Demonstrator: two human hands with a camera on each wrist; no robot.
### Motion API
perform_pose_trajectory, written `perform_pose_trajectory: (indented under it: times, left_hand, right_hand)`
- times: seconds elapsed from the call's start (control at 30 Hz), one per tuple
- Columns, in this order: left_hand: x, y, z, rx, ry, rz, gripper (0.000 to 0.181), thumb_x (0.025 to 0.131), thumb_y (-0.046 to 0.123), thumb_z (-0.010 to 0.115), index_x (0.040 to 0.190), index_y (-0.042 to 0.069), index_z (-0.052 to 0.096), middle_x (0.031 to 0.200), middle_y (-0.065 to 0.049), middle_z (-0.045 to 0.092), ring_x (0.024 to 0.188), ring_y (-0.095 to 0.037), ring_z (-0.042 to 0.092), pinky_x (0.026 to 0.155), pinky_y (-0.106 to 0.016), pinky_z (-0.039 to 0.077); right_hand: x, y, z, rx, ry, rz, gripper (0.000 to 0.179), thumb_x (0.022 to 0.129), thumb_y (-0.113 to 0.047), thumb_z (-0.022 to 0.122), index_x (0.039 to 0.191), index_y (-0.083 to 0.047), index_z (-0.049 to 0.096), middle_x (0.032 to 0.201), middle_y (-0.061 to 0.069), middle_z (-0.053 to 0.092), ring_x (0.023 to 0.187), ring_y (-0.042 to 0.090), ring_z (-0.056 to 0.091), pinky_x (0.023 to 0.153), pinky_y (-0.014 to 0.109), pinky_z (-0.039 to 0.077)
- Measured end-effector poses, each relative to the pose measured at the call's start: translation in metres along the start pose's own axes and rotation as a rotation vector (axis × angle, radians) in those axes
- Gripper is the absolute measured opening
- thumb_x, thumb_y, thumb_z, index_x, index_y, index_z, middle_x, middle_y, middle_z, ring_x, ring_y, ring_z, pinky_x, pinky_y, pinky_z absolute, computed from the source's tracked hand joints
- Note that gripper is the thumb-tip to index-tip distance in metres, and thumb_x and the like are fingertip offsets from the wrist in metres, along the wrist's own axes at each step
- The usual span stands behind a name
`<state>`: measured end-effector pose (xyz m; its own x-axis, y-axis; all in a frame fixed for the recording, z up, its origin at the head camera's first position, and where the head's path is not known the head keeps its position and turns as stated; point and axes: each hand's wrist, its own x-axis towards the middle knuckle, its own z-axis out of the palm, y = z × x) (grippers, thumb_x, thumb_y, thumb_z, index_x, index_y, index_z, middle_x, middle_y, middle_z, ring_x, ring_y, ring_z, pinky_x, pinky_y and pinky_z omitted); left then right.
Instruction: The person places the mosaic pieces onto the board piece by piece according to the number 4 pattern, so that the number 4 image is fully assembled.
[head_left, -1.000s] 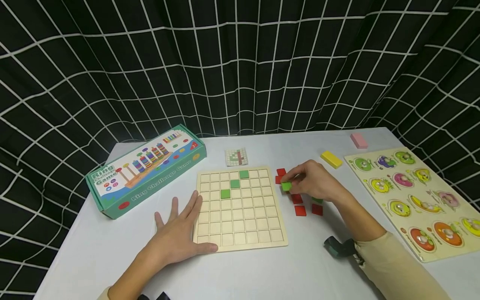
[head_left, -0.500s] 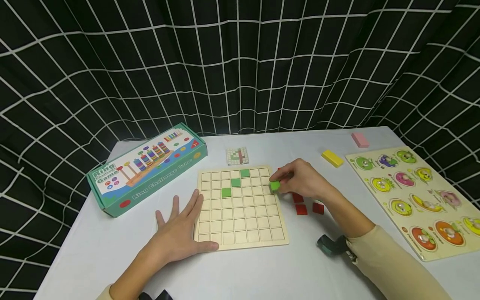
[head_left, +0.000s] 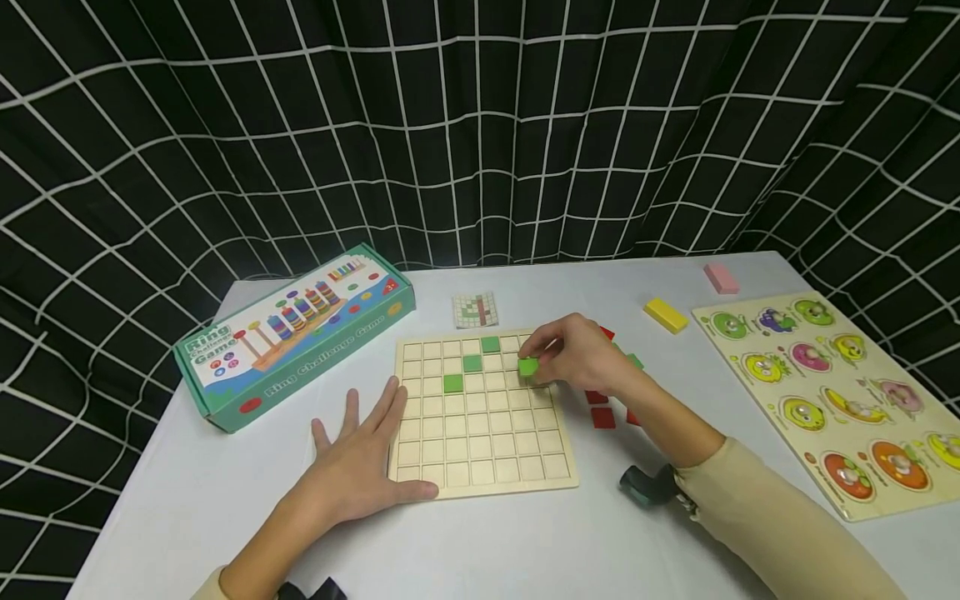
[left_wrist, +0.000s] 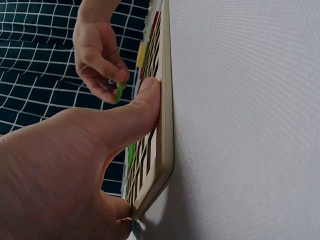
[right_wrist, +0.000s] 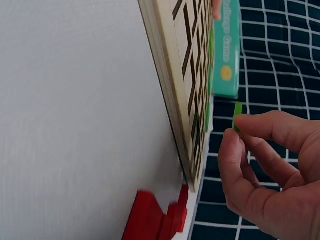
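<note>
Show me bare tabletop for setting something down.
The white table is bare on the near side of the grid board and between the green box and left hand. Crowded: right of the board, where red tiles lie beside the right hand.

right sleeve (head_left: 780,517): beige | left cuff (head_left: 209,587): beige | right wristcam (head_left: 645,486): dark | left wristcam (head_left: 327,590): black

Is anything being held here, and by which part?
The right hand pinches a green square tile near one edge; the left hand rests on the wooden grid board.
</note>
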<state>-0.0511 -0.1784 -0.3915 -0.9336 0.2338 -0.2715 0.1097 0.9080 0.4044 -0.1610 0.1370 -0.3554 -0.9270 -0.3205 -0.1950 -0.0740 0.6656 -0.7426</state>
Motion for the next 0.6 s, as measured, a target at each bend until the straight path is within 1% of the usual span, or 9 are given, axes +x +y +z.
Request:
perform_pose_trajectory:
  times: [0.27, 0.53, 0.6]
  left_hand:
    - [0.001, -0.001, 0.0, 0.012, 0.001, -0.001, 0.134, 0.069, 0.08, 0.077, 0.168, 0.014, 0.016, 0.177, 0.001, 0.003, 0.157, -0.056, -0.003, 0.104, -0.091, -0.003]
    - [0.001, 0.001, -0.001, 0.017, -0.002, -0.001, 0.132, 0.071, 0.079, 0.077, 0.168, 0.014, 0.017, 0.177, 0.0, 0.003, 0.157, -0.056, -0.003, 0.104, -0.092, -0.003]
    - [0.001, 0.001, -0.001, 0.015, -0.002, -0.003, 0.132, 0.071, 0.079, 0.078, 0.168, 0.013, 0.018, 0.177, 0.0, 0.003, 0.157, -0.056, -0.002, 0.105, -0.091, -0.003]
  right_hand:
    - [0.004, -0.01, 0.011, 0.011, -0.019, 0.029, 0.027, 0.078, 0.0, 0.082, 0.1, -0.016, 0.083, 0.086, 0.004, 0.072, 0.081, 0.019, 0.063, 0.069, 0.03, 0.051]
    - [0.005, -0.021, 0.023, 0.044, -0.046, 0.035, 0.03, 0.075, 0.003, 0.078, 0.098, -0.016, 0.082, 0.084, 0.003, 0.071, 0.078, 0.017, 0.063, 0.07, 0.029, 0.05]
    - [0.005, -0.024, 0.026, 0.056, -0.056, 0.026, 0.031, 0.074, 0.005, 0.078, 0.098, -0.015, 0.082, 0.084, 0.003, 0.072, 0.078, 0.017, 0.063, 0.07, 0.029, 0.05]
